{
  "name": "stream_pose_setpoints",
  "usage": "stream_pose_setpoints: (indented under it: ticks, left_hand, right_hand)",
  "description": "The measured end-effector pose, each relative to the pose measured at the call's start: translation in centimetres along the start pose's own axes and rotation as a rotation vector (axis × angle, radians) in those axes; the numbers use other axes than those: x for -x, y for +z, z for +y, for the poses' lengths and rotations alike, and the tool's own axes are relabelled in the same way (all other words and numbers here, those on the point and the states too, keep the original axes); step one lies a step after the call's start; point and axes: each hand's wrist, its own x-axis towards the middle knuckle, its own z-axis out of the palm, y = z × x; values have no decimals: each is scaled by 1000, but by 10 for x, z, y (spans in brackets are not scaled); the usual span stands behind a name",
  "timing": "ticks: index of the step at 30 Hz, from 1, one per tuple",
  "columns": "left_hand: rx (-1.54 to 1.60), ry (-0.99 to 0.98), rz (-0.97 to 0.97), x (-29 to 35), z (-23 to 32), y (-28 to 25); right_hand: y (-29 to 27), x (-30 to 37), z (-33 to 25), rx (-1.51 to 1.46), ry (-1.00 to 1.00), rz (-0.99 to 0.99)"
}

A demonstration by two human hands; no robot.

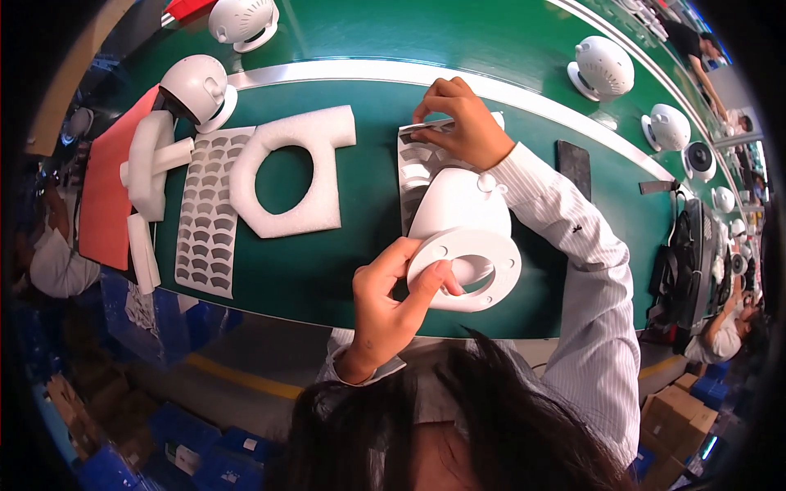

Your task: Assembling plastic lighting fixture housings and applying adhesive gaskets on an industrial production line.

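Note:
My left hand (389,299) is closed on the ring-shaped foot of a white camera-like device (458,204), with the thumb reaching into the ring's opening. The device is tilted, so its underside with small round pads faces me. Beyond it lies a sheet of grey curved stickers (417,159), partly hidden by the device. At that sheet's far edge my right hand (467,119) pinches with thumb and fingers. Whether a single sticker is lifted there, I cannot tell. A second sticker sheet (214,213) lies on the green table to the left.
A white foam ring (246,188) lies left of centre. More foam pieces (151,168) rest on a salmon-coloured sheet (106,188). Similar white devices (602,69) stand along the green belt beyond a pale rail (327,72). At right are a dark flat block (573,168) and a black bag (692,262).

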Motion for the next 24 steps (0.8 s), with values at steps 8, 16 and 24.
stream_pose_setpoints:
  ticks: [8, 16, 24]
  left_hand:
    - [16, -19, -6, -2, 6, 2]
    - [21, -54, 7, -7, 10, 3]
    - [20, -70, 3, -9, 9, 3]
  right_hand:
    - [-26, -1, -17, 20, 18, -161]
    - [-20, -6, -3, -27, 160, -170]
    - [-16, -6, 7, -112, 42, -152]
